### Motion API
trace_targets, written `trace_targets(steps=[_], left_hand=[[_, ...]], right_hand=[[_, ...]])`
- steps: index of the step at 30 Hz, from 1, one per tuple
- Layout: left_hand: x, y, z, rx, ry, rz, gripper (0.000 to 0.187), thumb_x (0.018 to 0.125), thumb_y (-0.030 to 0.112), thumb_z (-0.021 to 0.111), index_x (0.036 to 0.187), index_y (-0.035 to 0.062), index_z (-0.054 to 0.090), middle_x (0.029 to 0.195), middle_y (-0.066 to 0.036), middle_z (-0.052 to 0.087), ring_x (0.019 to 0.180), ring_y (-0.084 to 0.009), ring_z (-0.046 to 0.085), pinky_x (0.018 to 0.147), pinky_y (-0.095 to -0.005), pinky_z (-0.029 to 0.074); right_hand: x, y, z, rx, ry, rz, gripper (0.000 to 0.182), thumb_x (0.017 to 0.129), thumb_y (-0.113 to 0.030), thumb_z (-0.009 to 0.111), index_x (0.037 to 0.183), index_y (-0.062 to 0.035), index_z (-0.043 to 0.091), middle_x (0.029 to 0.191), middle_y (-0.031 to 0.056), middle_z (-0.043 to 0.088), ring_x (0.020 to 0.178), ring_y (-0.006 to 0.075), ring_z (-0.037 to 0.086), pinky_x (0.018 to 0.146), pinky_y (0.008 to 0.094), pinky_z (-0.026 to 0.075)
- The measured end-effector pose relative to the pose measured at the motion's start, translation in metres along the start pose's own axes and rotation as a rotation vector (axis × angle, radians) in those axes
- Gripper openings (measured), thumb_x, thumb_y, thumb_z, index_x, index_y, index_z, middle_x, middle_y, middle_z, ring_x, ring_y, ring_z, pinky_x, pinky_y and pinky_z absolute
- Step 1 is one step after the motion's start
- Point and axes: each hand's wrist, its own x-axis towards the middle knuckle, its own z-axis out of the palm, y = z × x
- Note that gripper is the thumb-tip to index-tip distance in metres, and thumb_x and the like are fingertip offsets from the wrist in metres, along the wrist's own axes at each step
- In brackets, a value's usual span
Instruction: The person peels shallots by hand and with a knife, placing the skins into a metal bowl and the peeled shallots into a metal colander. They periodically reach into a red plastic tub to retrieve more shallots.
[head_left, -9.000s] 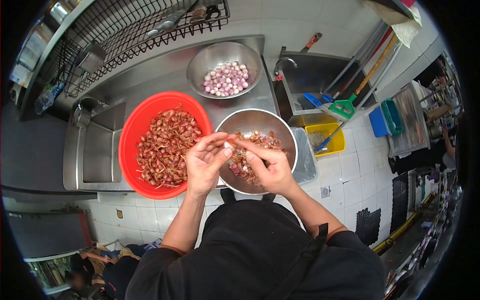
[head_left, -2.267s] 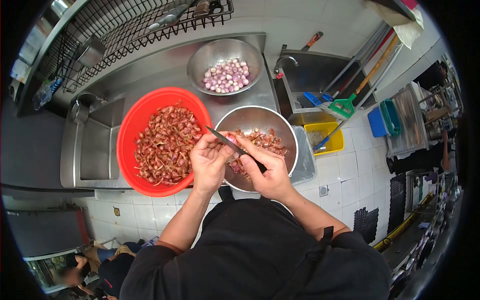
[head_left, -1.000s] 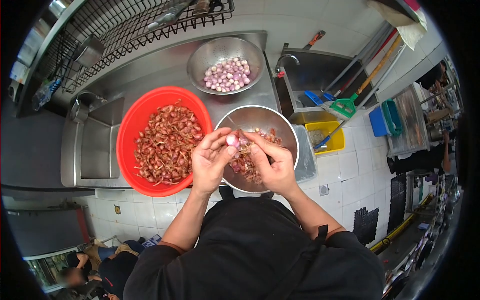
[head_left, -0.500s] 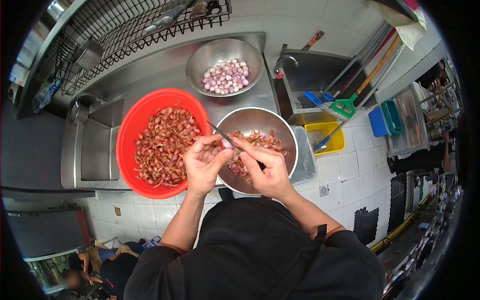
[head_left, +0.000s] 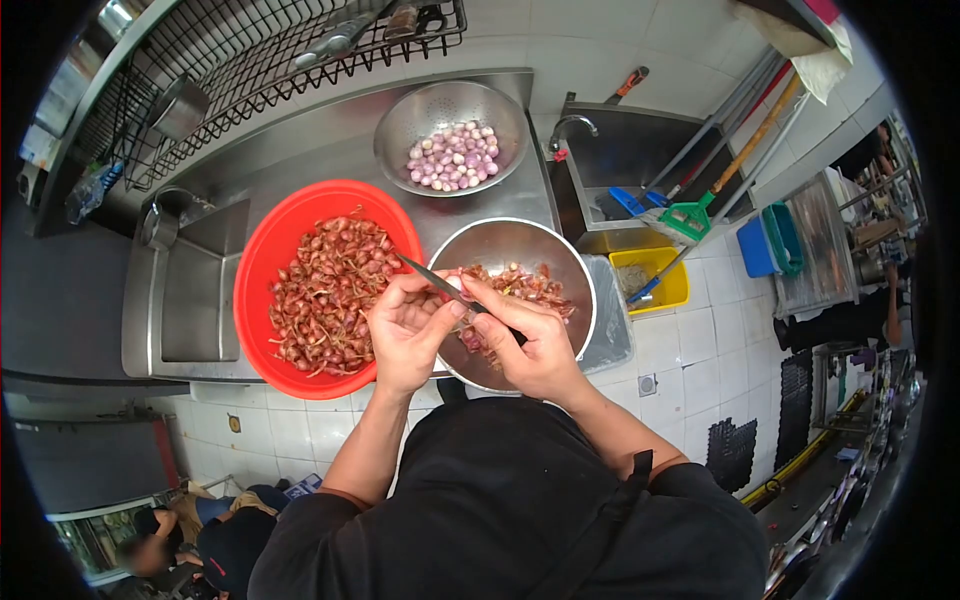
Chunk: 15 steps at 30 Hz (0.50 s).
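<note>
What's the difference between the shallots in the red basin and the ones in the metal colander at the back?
The shallots in the red basin are reddish-brown, with dry skins and stringy roots on; those in the metal colander are pale pink-white, smooth and peeled. The red basin holds a large heap; the metal colander holds a smaller pile. The basin sits near the person, the colander farther back. Both sit on the steel counter.

Scene evenly and brightly lit from overhead; shadows soft and short. Mild glare seen on steel counter point(head_left: 300, 150) and inside rim of near metal bowl point(head_left: 520, 235). Strong fisheye distortion noted: straight tile lines bent, edges squeezed, black vignette closing all four corners. Centre rendered sharp; red basin point(head_left: 262, 262) saturated but not blown out. Periphery softened, fine detail lost at right edge. Bottom-left corner dim and blurred.
</note>
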Motion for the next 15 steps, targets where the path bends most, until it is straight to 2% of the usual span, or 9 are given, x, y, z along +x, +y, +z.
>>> trace_targets(steps=[2,4,5,7,8,10,11,13,15], left_hand=[[-0.001,0.001,-0.003,-0.013,-0.041,-0.016,0.032,0.086,-0.013,0.065,0.115,-0.0057,0.055,0.113,-0.018,0.064,0.105,-0.0191,0.064,0.091,-0.0304,0.054],[-0.001,0.001,-0.001,-0.011,-0.018,-0.028,0.033,0.086,-0.011,0.066,0.116,-0.0053,0.055,0.113,-0.016,0.065,0.103,-0.0188,0.064,0.091,-0.0307,0.053],[-0.001,0.001,-0.001,-0.007,0.005,-0.040,0.033,0.086,-0.008,0.066,0.118,-0.0049,0.056,0.112,-0.015,0.065,0.101,-0.0184,0.064,0.091,-0.0311,0.052],[0.001,-0.002,-0.008,-0.112,-0.029,-0.077,0.034,0.087,-0.008,0.065,0.120,-0.0052,0.055,0.114,-0.014,0.065,0.101,-0.0176,0.064,0.089,-0.0299,0.054],[0.002,-0.004,-0.010,-0.218,-0.065,-0.115,0.035,0.088,-0.007,0.065,0.122,-0.0056,0.054,0.115,-0.014,0.064,0.101,-0.0168,0.064,0.088,-0.0287,0.055],[0.003,-0.008,-0.013,-0.333,-0.086,-0.182,0.035,0.090,-0.003,0.065,0.123,-0.0051,0.054,0.114,-0.013,0.064,0.098,-0.0167,0.063,0.087,-0.0283,0.053],[0.004,-0.008,-0.014,-0.446,-0.106,-0.251,0.036,0.091,0.002,0.065,0.125,-0.0047,0.054,0.114,-0.013,0.064,0.095,-0.0165,0.062,0.086,-0.0279,0.051],[0.007,-0.004,-0.006,-0.452,-0.089,-0.260,0.036,0.092,0.003,0.063,0.126,-0.0043,0.054,0.114,-0.013,0.063,0.096,-0.0163,0.061,0.085,-0.0278,0.051],[0.007,-0.008,-0.005,-0.461,-0.075,-0.270,0.035,0.094,0.004,0.062,0.127,-0.0040,0.054,0.114,-0.013,0.063,0.097,-0.0161,0.060,0.084,-0.0277,0.050]], right_hand=[[0.001,0.006,0.000,-0.026,0.001,-0.025,0.033,0.095,-0.007,0.059,0.127,0.0009,0.062,0.123,0.0187,0.066,0.116,0.0281,0.064,0.098,0.0345,0.048],[0.003,0.010,-0.002,-0.047,0.005,-0.069,0.034,0.095,-0.006,0.059,0.128,0.0008,0.062,0.113,0.0153,0.071,0.101,0.0207,0.069,0.089,0.0305,0.051],[0.003,0.010,-0.003,-0.047,0.004,-0.069,0.034,0.095,-0.006,0.059,0.128,0.0008,0.062,0.113,0.0153,0.071,0.101,0.0207,0.069,0.089,0.0305,0.051],[0.002,0.007,-0.006,0.115,-0.024,0.128,0.034,0.097,-0.008,0.059,0.129,0.0001,0.061,0.100,0.0077,0.072,0.082,0.0098,0.063,0.077,0.0251,0.050],[0.002,0.007,-0.005,0.115,-0.026,0.129,0.034,0.097,-0.008,0.059,0.129,0.0001,0.061,0.100,0.0077,0.072,0.082,0.0098,0.063,0.077,0.0251,0.050],[0.003,0.008,-0.004,0.188,0.026,0.159,0.034,0.098,-0.011,0.059,0.130,-0.0007,0.061,0.091,0.0010,0.068,0.073,0.0038,0.053,0.068,0.0216,0.047],[0.003,0.009,-0.004,0.189,0.023,0.160,0.034,0.098,-0.011,0.059,0.130,-0.0007,0.061,0.091,0.0010,0.068,0.073,0.0038,0.053,0.068,0.0216,0.047],[0.000,0.010,-0.007,0.297,-0.065,0.327,0.033,0.099,-0.012,0.059,0.130,-0.0010,0.061,0.093,-0.0001,0.068,0.073,0.0037,0.054,0.068,0.0218,0.047],[-0.001,0.009,-0.003,0.269,-0.050,0.292,0.033,0.099,-0.011,0.059,0.130,-0.0006,0.061,0.097,0.0017,0.069,0.078,0.0047,0.056,0.073,0.0221,0.048]])
